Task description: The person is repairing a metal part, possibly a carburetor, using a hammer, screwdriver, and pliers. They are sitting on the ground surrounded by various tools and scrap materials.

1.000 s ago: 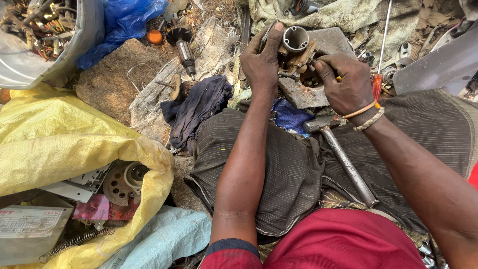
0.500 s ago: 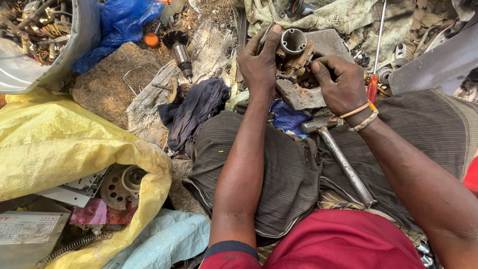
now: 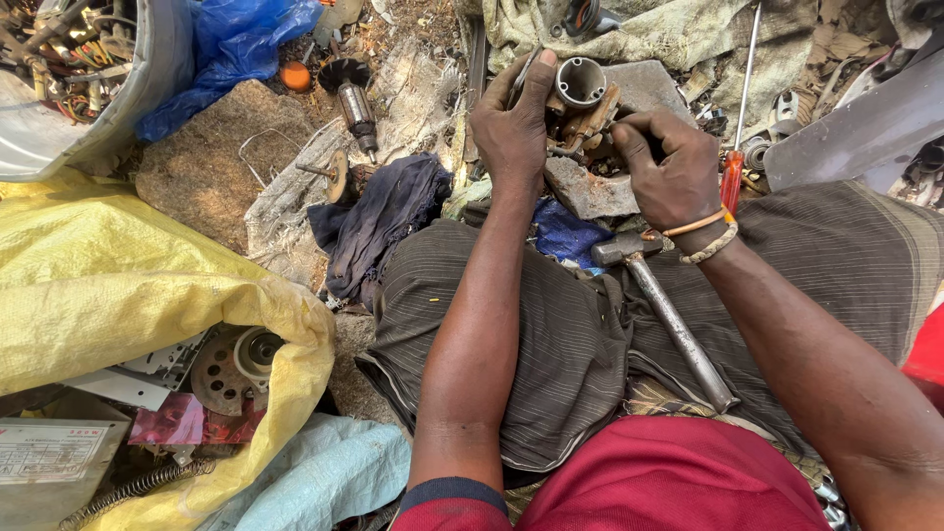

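Seated amid scrap, a person's left hand [image 3: 511, 123] grips a rusty metal fitting [image 3: 580, 103] on a stone slab [image 3: 595, 187], while the right hand [image 3: 674, 167], closed on a thin tool, pries beside it; a hammer [image 3: 669, 315] lies just below the right wrist.

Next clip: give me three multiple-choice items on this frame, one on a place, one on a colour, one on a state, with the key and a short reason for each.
1. Where does the steel hammer with the metal handle lie?
A. across the person's lap
B. inside the yellow sack
C. in the grey tub

2. What colour is the screwdriver's handle?
A. green
B. red-orange
C. white

3. How does the left hand stand?
A. flat on the ground
B. empty in the air
C. gripping the rusty metal part with a round tube opening

Key: 1 A, it rests on the striped cloth over the legs; 2 B, red-orange beside the right hand; 3 C, its fingers wrap the part on the flat stone.
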